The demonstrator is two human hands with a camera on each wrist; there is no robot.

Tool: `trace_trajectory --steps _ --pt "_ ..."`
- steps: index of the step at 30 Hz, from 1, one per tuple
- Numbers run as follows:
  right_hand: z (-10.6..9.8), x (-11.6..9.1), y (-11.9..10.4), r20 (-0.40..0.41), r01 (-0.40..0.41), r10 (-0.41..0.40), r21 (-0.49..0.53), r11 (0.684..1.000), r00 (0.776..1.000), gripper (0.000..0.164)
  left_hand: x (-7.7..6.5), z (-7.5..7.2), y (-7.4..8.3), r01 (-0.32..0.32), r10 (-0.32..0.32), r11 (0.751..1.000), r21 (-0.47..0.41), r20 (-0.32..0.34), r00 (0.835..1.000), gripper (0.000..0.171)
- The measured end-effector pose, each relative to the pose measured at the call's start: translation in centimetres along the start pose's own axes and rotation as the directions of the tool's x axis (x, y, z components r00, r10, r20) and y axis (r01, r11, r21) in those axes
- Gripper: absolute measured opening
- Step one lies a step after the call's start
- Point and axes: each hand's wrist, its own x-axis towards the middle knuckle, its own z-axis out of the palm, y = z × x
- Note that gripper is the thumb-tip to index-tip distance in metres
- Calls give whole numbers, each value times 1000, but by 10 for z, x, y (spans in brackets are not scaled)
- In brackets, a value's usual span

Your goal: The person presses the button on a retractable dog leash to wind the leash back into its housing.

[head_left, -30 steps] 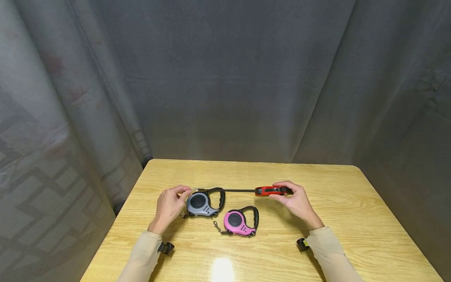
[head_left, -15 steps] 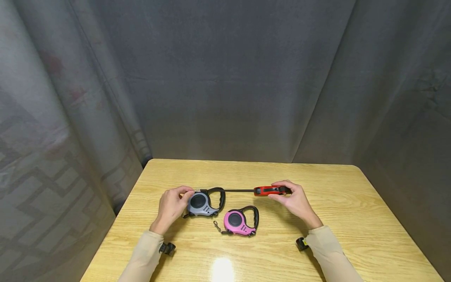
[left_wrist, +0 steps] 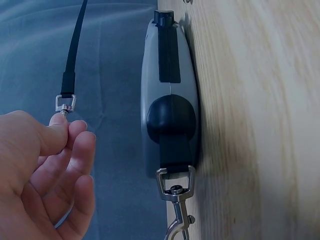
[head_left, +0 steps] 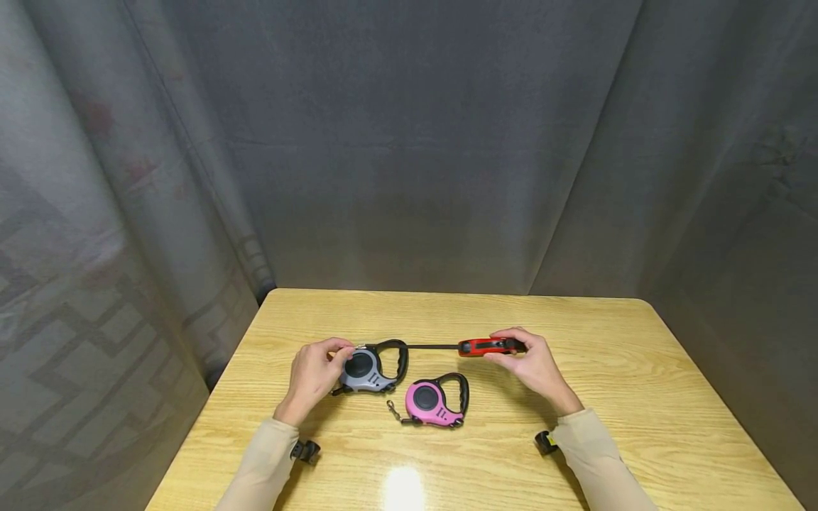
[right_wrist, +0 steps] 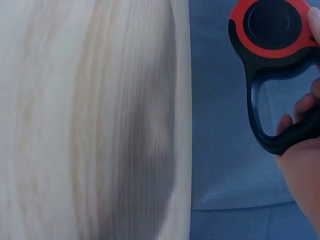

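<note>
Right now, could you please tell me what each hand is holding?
Left hand: pinches the metal clip at the end of the black strap.
Right hand: grips the red leash by its handle.

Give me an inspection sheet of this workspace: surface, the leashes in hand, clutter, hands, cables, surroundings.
Surface: light wooden table, with a glare spot near the front edge.
Job's things: red leash reel held off the table; its black strap runs left to a metal clip.
Clutter: grey leash reel and pink leash reel lie flat on the table.
Hands: left hand pinches the metal clip; right hand grips the red leash reel by its black handle.
Cables: nothing seen.
Surroundings: grey curtain behind and on both sides.
</note>
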Motion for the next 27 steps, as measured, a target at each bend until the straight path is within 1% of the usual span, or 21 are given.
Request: trace_trajectory --steps 6,12,18,27 --pt "1 -1 -1 7 -1 1 -4 1000 1000 40 0 0 2 -2 2 1000 1 11 1000 10" --pt "4 -1 -3 5 -2 2 -6 1000 1000 40 -1 0 4 -1 1 1000 1 3 1000 9" --pt "6 0 -3 -2 -6 6 3 1000 1000 40 0 2 4 3 -3 1000 2 9 1000 7" --pt "7 0 -5 14 0 0 13 1000 1000 41 -1 4 3 -17 17 1000 1 9 1000 7"
